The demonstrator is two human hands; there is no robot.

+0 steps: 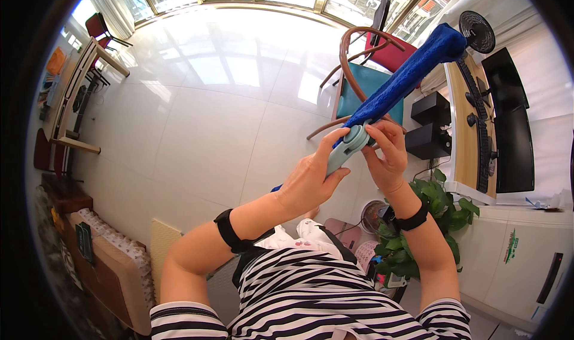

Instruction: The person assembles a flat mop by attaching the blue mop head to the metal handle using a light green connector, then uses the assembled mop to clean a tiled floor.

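Left hand (308, 181) wraps the teal handle (341, 156); fingers closed on it, thumb on the near side, index up by the round head. Right hand (387, 155) at the same head, thumb and fingers closed on its right edge, where a small dark bit shows; exact contact hidden by the fingers.

Handle is held up in front of the body, tilted, round head toward upper right. Blue cloth (394, 83), long and fluffy, runs from the head to the upper right, its end next to the fan (477, 32) in view. Another bit of blue shows by the left wrist; can't tell how it joins.

Black bands on both wrists. Striped shirt (311, 298) below.

Behind the cloth: chair (357, 92) with teal seat and brown curved frame, a red chair (406, 54) just past it. Right side: wood surface (465, 155) with keyboard (482, 152) and two dark monitors, lower one (514, 155) nearer. Two black boxes beside the surface, lower one (427, 141) above the plant (439, 202) in view. White cabinet (484, 244) lower right. Floor (209, 131) glossy, pale tile; windows along the top.
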